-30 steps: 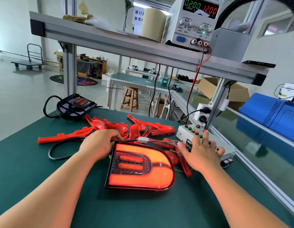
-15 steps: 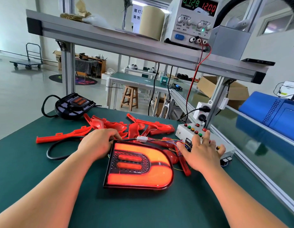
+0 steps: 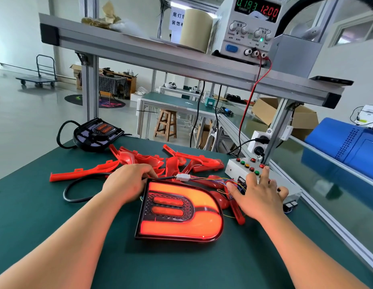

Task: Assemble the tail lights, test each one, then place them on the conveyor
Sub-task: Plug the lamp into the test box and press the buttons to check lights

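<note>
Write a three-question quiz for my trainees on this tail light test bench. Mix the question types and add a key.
1. True or false: the tail light lying in front of the person is lit.
2. Multiple choice: the fingers of the right hand reach onto A) the button box, B) a wooden stool, C) a trolley.
3. Fill in: the red voltage display on the power supply reads ____.

Key: 1 true; 2 A; 3 12.00
</note>
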A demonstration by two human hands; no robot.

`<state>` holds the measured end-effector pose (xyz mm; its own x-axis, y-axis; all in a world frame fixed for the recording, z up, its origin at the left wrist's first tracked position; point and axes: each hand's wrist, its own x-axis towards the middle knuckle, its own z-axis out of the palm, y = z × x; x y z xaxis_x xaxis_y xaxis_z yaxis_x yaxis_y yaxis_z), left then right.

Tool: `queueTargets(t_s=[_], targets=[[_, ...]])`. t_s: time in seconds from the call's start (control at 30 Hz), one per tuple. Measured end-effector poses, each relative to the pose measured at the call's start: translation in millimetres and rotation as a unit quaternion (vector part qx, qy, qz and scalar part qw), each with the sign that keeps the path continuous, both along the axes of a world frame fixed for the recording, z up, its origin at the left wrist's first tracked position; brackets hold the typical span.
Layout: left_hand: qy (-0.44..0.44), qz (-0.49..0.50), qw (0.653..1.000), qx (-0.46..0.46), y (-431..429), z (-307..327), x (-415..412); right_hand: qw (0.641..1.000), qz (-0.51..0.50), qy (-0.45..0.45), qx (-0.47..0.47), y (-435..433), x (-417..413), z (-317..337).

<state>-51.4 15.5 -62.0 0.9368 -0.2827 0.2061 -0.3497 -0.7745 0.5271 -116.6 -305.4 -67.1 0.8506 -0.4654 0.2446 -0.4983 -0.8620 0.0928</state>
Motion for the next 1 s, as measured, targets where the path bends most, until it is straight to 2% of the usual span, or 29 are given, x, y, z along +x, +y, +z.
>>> queueTargets(t_s=[0.17, 0.43, 0.63, 1.0], targets=[[0.001, 0.005, 1.0, 0.007, 1, -1, 1, 1.0, 0.003, 0.004, -0.002, -3, 7, 8], [0.003, 0.009, 1.0, 0.003, 0, 0, 1, 0.995, 0.08, 0.066, 0.009, -6, 37, 20], [0.005, 0.009, 1.0, 0.0, 0, -1, 2, 0.991, 0.069, 0.115, 0.005, -5, 48, 21], [0.0, 0.011, 1.0, 0.001, 0, 0, 0, 0.991, 0.055, 0.123, 0.014, -9, 48, 14]])
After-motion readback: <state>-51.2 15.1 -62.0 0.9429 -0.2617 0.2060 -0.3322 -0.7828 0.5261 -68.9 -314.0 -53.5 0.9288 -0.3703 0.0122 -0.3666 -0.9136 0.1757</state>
